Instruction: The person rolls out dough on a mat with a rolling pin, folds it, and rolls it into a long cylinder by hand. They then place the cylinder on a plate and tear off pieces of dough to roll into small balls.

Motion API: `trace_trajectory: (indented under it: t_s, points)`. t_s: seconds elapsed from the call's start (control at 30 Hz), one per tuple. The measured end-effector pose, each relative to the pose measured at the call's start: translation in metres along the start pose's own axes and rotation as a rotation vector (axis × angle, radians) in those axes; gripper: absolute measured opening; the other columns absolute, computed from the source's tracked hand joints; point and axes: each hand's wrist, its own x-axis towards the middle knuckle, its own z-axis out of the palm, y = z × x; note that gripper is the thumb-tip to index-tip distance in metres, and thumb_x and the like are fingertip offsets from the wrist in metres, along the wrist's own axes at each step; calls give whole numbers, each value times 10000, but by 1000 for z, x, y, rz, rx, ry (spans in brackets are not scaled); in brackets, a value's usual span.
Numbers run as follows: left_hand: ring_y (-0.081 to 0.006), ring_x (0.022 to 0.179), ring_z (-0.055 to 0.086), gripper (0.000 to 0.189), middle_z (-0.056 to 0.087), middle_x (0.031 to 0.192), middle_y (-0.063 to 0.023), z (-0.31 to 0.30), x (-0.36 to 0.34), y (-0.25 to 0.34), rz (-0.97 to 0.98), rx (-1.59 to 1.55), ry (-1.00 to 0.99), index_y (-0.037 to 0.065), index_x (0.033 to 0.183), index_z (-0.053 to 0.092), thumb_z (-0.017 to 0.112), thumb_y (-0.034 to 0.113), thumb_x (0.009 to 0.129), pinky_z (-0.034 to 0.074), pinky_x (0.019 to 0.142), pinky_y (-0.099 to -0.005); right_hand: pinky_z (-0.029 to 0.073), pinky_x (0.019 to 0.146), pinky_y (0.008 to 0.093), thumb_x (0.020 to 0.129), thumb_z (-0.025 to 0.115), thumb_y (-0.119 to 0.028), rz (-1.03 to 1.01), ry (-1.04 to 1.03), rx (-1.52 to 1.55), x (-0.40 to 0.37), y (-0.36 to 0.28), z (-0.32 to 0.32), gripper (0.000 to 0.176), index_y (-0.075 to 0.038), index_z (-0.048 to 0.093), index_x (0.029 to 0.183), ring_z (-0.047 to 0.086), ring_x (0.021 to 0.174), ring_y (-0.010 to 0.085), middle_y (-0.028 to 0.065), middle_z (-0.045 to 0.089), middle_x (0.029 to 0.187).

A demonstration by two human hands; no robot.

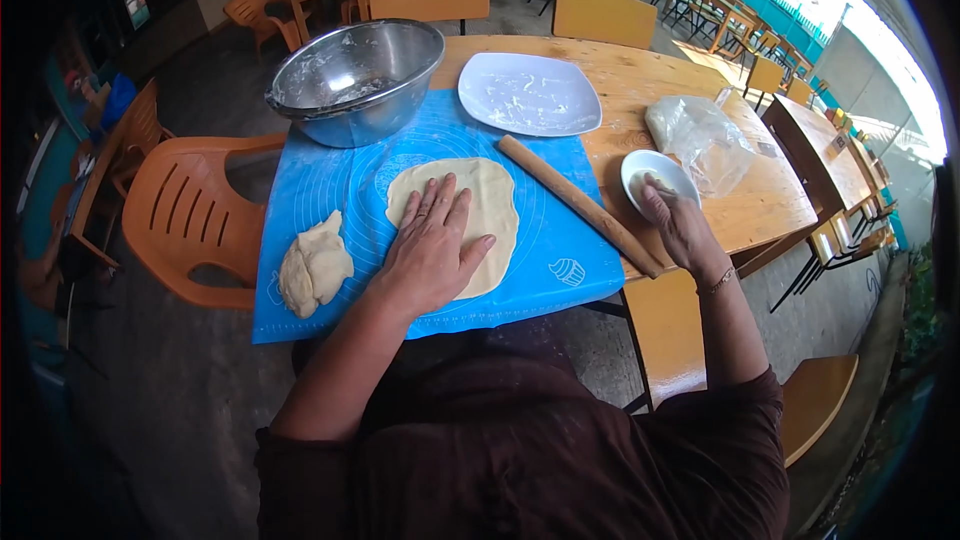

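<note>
My left hand (430, 250) lies flat with fingers spread on a rolled-out sheet of dough (494, 202), which rests on a blue mat (545, 225). My right hand (680, 225) reaches into a small white bowl (634, 176) at the right; its fingertips are partly hidden there, and I cannot make out what they hold. Between the dough sheet and the bowl, a wooden rolling pin (575, 200) lies diagonally across the mat's edge. A lump of dough (315, 268) sits on the mat to the left of my left hand.
A steel bowl (385, 120) stands at the mat's back left, beside a white floured plate (530, 93). Behind the small bowl is a clear plastic bag (705, 140) on the wooden table (625, 70). An orange chair (190, 220) is at the left; more chairs and tables stand behind.
</note>
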Motion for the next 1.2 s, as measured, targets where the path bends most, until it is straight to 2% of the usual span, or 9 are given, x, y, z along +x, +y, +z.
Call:
trace_trajectory:
  t_s: [0.07, 0.13, 0.27, 0.3, 0.4, 0.5, 0.6, 0.93, 1.2]
  points:
    - [-441, 1462, 270, 620, 316, 1532, -330, 0, 1, -5, 28, -186, 149, -92, 1455, 372, 464, 352, 1032, 181, 1220, -483, 375, 1110, 366, 1084, 364, -388, 19, 327, 164, 5, 8, 5, 565, 92, 617, 1241, 543, 1293, 353, 262, 616, 1303]
    - [-446, 1452, 288, 619, 322, 1528, -330, -7, -1, -6, 12, -334, 293, -104, 1448, 374, 403, 371, 1051, 213, 1209, -476, 403, 1085, 375, 1084, 350, -360, 73, 421, 669, 7, -10, 0, 578, 134, 599, 1247, 586, 1229, 288, 233, 638, 1281]
    - [-402, 1444, 326, 676, 352, 1526, -304, -11, -2, -12, -103, -944, 568, -118, 1446, 364, 234, 439, 1084, 255, 1193, -442, 366, 1135, 408, 1077, 355, -347, -147, 100, 864, -14, -93, 23, 561, 116, 550, 1327, 544, 1291, 311, 220, 610, 1329]
    - [-355, 1471, 286, 797, 322, 1549, -290, -7, -4, -17, -61, -1043, 564, -101, 1476, 308, 130, 557, 1061, 186, 1225, -431, 354, 1144, 414, 1073, 363, -349, -251, -2, 743, -16, -113, 34, 566, 120, 532, 1341, 505, 1330, 328, 240, 568, 1372]
    - [-364, 1481, 259, 894, 300, 1547, -318, -5, -6, -16, -196, -1337, 554, -103, 1504, 220, 130, 646, 1025, 158, 1231, -433, 303, 1177, 448, 1067, 366, -397, -567, -194, 310, -9, -147, 77, 629, 129, 441, 1404, 361, 1435, 393, 307, 404, 1494]
    - [-368, 1490, 234, 958, 275, 1550, -336, 2, -10, -20, -222, -1389, 535, -105, 1520, 141, 109, 697, 996, 127, 1236, -439, 288, 1176, 502, 1055, 368, -445, -583, -100, -157, 11, -150, 112, 703, 170, 395, 1395, 366, 1408, 457, 365, 396, 1461]
    - [-371, 1495, 220, 953, 258, 1561, -330, 1, -10, -22, -204, -1317, 601, -93, 1528, 127, 97, 696, 995, 115, 1235, -445, 236, 1198, 505, 1043, 367, -493, -492, -86, -253, 53, -152, 127, 775, 193, 345, 1403, 309, 1436, 463, 383, 350, 1478]
    - [-341, 1500, 221, 931, 268, 1575, -287, 0, -12, -25, -148, -1208, 575, -76, 1517, 244, 91, 684, 1001, 125, 1230, -421, 191, 1220, 487, 1028, 376, -531, -788, -261, -110, -12, -146, 102, 798, 132, 301, 1466, 250, 1474, 428, 337, 298, 1534]
    - [-422, 1478, 236, 741, 263, 1563, -316, -2, -18, -11, -39, -747, 386, -109, 1505, 214, 151, 487, 1069, 188, 1213, -447, 179, 1218, 506, 1035, 349, -521, -441, -69, -336, 47, -139, 125, 805, 183, 323, 1422, 244, 1463, 466, 382, 290, 1514]
